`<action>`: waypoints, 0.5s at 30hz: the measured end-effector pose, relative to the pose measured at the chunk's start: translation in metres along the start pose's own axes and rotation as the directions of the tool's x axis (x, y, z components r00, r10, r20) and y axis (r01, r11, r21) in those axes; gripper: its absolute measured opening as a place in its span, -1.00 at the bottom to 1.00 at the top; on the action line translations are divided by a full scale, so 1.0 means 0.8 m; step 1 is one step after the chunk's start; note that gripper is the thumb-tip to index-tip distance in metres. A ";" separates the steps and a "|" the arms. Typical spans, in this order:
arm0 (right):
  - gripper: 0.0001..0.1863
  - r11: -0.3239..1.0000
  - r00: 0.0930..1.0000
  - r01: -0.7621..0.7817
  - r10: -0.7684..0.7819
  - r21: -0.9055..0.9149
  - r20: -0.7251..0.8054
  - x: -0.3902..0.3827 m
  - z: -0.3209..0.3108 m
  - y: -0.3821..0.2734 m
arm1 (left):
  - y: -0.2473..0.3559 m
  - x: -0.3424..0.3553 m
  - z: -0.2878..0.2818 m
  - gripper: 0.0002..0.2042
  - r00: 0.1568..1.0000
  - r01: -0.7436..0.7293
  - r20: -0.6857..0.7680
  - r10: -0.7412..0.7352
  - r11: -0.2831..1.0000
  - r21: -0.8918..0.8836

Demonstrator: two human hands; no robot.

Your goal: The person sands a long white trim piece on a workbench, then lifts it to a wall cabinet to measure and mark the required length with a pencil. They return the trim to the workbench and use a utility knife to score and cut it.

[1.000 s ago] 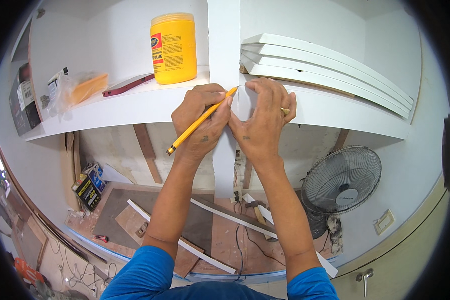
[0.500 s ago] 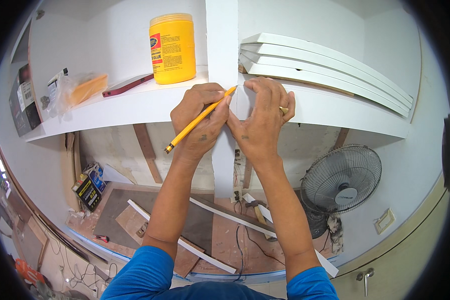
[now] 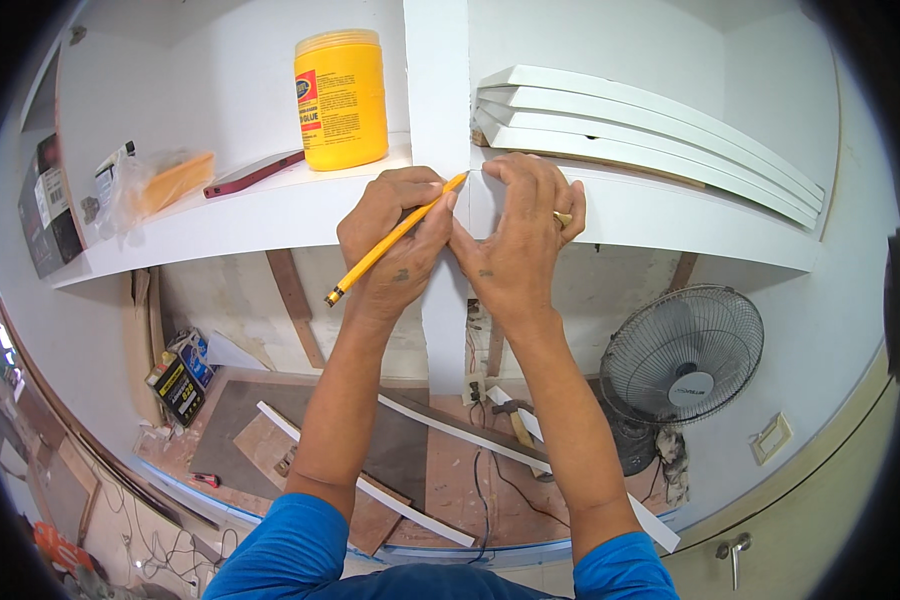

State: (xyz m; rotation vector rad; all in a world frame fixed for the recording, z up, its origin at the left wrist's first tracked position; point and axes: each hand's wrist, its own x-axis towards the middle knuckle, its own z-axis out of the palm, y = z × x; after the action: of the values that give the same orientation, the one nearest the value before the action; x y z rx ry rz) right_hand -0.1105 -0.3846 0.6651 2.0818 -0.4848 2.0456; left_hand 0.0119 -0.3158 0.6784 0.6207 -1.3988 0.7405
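Observation:
A yellow pencil (image 3: 382, 254) is held in my left hand (image 3: 395, 235), its tip against the white upright post (image 3: 438, 90) where it meets the shelf. My right hand (image 3: 520, 225) sits just right of the tip, thumb and curled fingers around the white board edge (image 3: 484, 205) at that joint. A ring shows on one finger. The two thumbs are close together. My right fingers hide part of the board, so I cannot tell whether it is a separate piece. Behind my left hand, a yellow glue jar (image 3: 340, 100) stands on the shelf (image 3: 260, 222).
White boards (image 3: 650, 145) are stacked on the right shelf. A dark red phone-like slab (image 3: 254, 174) and a plastic bag (image 3: 160, 187) lie left. Below are a fan (image 3: 682, 355), a hammer (image 3: 518, 425), white strips (image 3: 460, 432), cords and boxes (image 3: 178, 388).
The view has shifted very slightly, so the shelf and jar appear a little further left. Both hands keep their places at the joint, and the pencil stays in my left hand.

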 end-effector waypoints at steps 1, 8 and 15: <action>-0.27 1.000 1.000 0.005 -0.005 0.000 0.004 0.000 0.000 0.002 | -0.001 -0.001 -0.001 -0.85 1.000 0.015 -0.007 -0.015 1.000 -0.010; -0.30 1.000 1.000 -0.021 0.021 -0.010 0.003 0.011 -0.006 -0.011 | -0.016 0.004 -0.026 -0.87 0.983 0.113 -0.066 -0.169 0.857 -0.503; -0.28 1.000 1.000 -0.025 0.025 -0.002 -0.009 -0.004 -0.006 -0.004 | -0.017 -0.006 -0.021 -0.89 0.974 0.187 -0.004 -0.228 0.811 -0.555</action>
State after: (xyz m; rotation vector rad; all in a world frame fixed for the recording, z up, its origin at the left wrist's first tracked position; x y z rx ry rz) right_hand -0.1141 -0.3794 0.6628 2.0744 -0.5138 2.0662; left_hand 0.0330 -0.3119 0.6725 0.2754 -1.3667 0.1544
